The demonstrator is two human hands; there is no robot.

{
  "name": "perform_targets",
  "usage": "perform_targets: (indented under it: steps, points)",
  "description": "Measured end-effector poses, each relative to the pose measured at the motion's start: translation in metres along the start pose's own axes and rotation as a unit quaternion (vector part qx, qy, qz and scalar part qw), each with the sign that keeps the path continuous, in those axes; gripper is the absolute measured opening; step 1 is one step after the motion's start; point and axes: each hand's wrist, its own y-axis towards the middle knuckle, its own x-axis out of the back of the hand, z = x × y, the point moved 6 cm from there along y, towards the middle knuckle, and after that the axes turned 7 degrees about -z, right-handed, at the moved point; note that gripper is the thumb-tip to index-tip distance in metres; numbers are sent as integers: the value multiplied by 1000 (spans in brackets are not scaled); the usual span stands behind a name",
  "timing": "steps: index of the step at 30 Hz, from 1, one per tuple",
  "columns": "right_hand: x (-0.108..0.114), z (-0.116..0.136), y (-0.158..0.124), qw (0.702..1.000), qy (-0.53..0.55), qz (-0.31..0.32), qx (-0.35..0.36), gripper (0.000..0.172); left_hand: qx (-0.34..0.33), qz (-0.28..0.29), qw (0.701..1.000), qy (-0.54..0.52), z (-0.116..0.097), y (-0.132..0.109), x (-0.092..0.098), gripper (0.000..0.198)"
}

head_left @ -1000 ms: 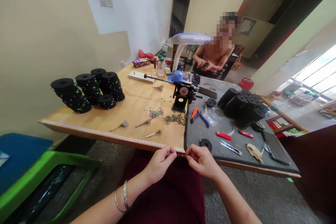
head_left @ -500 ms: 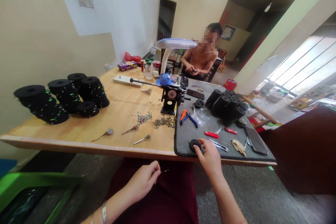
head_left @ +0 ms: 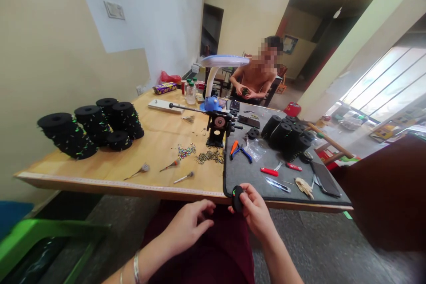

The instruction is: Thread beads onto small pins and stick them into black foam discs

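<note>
Between the thumb and fingers of my right hand (head_left: 258, 213) is a round black foam spool (head_left: 237, 198), tipped up on its edge just off the table's front. A small green and red piece shows on its rim. To the left of it, my left hand (head_left: 191, 224) hangs over my lap with the thumb apart from the curled fingers, and nothing shows in it. Nearest on the grey mat (head_left: 246, 182) lie a pair of thread snips (head_left: 278, 184), a red-handled tool (head_left: 269, 171) and orange and blue pliers (head_left: 241, 151).
Stacked black spools (head_left: 63, 137) with bright bits stand at left, more black spools (head_left: 286, 135) at right. A hand-cranked device (head_left: 218, 128) and a lamp (head_left: 211, 84) stand mid-table. Loose beads (head_left: 209, 156) and several brushes (head_left: 171, 165) lie on the wood. A person (head_left: 256, 75) sits opposite, holding something dark.
My right hand has lifted the foam spool off the mat and brought it toward me. My left hand's fingers have parted, and the small bright piece by them no longer shows there.
</note>
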Motion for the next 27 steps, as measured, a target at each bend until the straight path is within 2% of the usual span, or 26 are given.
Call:
perform_targets:
  steps: [3, 6, 10, 16, 19, 22, 24, 27]
  points:
    - [-29, -10, -11, 995, 84, 24, -44, 31, -47, -40, 992, -106, -34, 4, 12, 56]
    - [-42, -16, -13, 992, 116, 10, -51, 33, -74, -73, 982, -155, -49, 8, 14, 52]
    - [-50, -21, -16, 988, 143, 4, -62, 32, -70, -106, 971, -203, -43, 9, 12, 57]
    - [-58, -42, -20, 983, 161, 8, -87, 33, -65, -132, 973, -175, -33, 4, 16, 51]
    - [-58, -51, -24, 995, 80, 2, -66, 39, -38, -152, 965, -209, -26, 7, 21, 47]
    - [-57, -43, -30, 996, -84, 20, 12, 32, -30, -170, 964, -204, -21, 14, 29, 46]
    - [-56, -29, -35, 977, -203, 41, 60, 29, -42, -162, 972, -168, -21, 19, 34, 46]
    - [-54, 4, -37, 927, -346, 59, 134, 22, -60, -100, 987, -111, -25, 22, 35, 43]
